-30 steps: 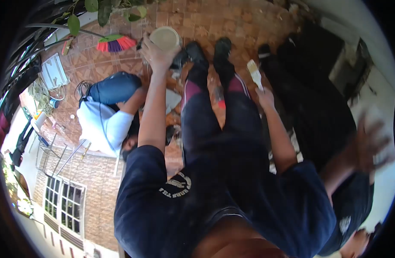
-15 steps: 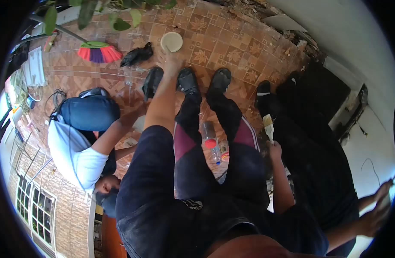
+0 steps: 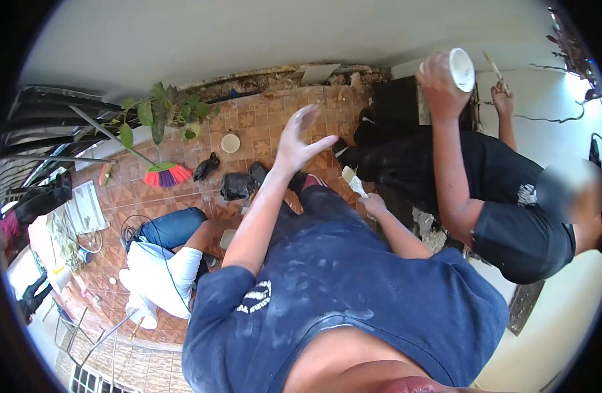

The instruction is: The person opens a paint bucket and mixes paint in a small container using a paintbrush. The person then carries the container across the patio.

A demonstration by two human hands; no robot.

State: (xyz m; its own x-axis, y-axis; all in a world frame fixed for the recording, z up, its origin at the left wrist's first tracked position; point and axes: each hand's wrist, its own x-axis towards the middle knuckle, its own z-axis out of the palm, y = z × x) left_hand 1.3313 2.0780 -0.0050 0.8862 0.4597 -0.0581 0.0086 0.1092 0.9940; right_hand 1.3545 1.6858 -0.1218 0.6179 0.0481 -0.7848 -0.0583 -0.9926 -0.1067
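Observation:
My left hand [image 3: 297, 147] is raised in front of my body, with its fingers stretched out, the thumb spread apart and nothing in it. Whitish dust coats its skin. My right hand [image 3: 374, 204] grips the pale handle of a paintbrush [image 3: 355, 181], whose light bristles point up and to the left. On the tiled floor beyond my left hand stands a round, cream-coloured tub [image 3: 231, 143], apart from my fingers.
To my right, a person in black [image 3: 504, 170] holds up a white container [image 3: 462, 69] and a thin brush [image 3: 495, 71]. A person in a white shirt [image 3: 160, 272] crouches to my left. A colourful broom [image 3: 168, 175], black plastic bag [image 3: 206, 167] and leafy plant [image 3: 160, 111] are farther off.
My left hand has come up, away from the tub on the floor. My view has tilted up and turned. The person in black now raises a white container. The paintbrush stays in my right hand.

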